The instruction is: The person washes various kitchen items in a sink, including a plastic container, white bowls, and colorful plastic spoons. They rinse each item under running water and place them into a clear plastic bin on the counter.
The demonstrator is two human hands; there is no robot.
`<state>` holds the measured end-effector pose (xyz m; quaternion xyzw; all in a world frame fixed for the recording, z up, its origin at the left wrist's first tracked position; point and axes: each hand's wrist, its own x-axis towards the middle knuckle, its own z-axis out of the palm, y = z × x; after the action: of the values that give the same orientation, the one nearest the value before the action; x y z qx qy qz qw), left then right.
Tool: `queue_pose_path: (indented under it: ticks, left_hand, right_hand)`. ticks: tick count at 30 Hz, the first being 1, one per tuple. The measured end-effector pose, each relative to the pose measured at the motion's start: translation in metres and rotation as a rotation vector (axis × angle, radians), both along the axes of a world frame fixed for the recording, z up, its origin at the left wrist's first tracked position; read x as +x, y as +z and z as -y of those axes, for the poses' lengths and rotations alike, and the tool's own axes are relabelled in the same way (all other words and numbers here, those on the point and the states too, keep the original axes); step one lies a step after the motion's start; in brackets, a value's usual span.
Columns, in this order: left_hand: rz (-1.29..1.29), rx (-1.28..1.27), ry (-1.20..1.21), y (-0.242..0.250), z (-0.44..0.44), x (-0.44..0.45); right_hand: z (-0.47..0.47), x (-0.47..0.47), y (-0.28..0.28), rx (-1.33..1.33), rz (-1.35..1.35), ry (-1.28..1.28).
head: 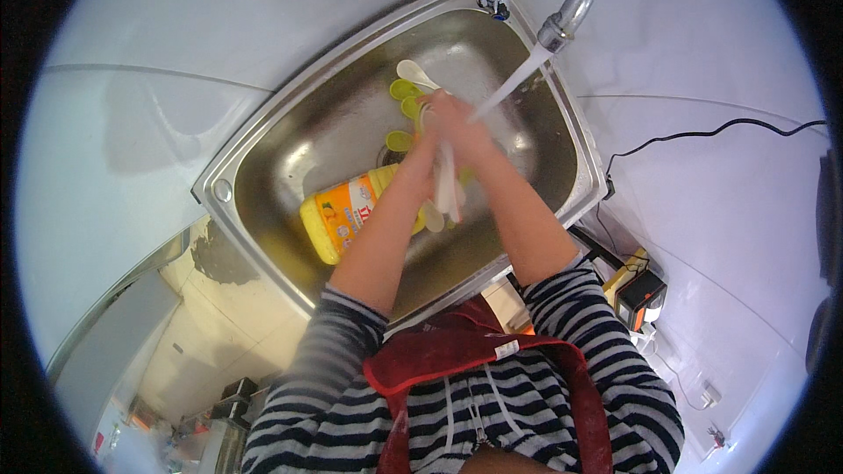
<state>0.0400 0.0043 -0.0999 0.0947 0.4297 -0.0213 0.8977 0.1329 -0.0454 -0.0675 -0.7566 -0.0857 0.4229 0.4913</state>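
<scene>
Under the tap's stream (512, 84), a bundle of spoons is clasped between my two hands. My right hand (459, 122) lies over the upper part of it, in the water. Pressed close on the other side is my left hand (425, 145), blurred and partly hidden. A white spoon (412, 72) and several yellow-green spoons (399, 141) stick out at the far left of my hands. Pale handles (446, 187) hang below, near another pale spoon bowl (433, 217). A yellow detergent bottle (339, 214) with an orange label lies on its side beside my left forearm.
The stainless steel sink (270, 138) surrounds my hands. A curved metal faucet (556, 31) reaches over its right side, with a valve (494, 3) behind. A black cable (698, 128) runs along the right wall. A black and orange device (640, 299) stands right of my right arm.
</scene>
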Motion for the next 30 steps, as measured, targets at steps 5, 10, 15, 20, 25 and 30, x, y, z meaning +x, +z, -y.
queue_pose_path:
  ticks: [5,10,15,20,25,30]
  left_hand:
    - [0.308,0.237,-0.164,-0.004,-0.011,-0.035]
    - [0.089,0.045,0.011,0.006,-0.026,-0.057]
    - [0.178,0.068,0.052,0.004,-0.045,-0.06]
    - [0.028,0.122,0.054,-0.014,-0.054,-0.058]
    - [-0.07,0.183,0.049,-0.025,-0.054,-0.047]
    - [0.028,0.209,0.22,-0.031,-0.04,-0.014]
  right_hand:
    - [-0.009,0.024,-0.048,-0.032,0.296,-0.138]
    - [-0.012,0.011,-0.074,-0.55,0.928,0.504]
    - [-0.023,0.012,-0.079,-0.767,0.634,0.561]
    - [-0.01,0.017,-0.087,-0.68,0.556,0.53]
    - [0.004,0.02,-0.063,-0.469,0.672,0.141]
    - [0.019,-0.002,-0.02,-0.17,0.259,0.253]
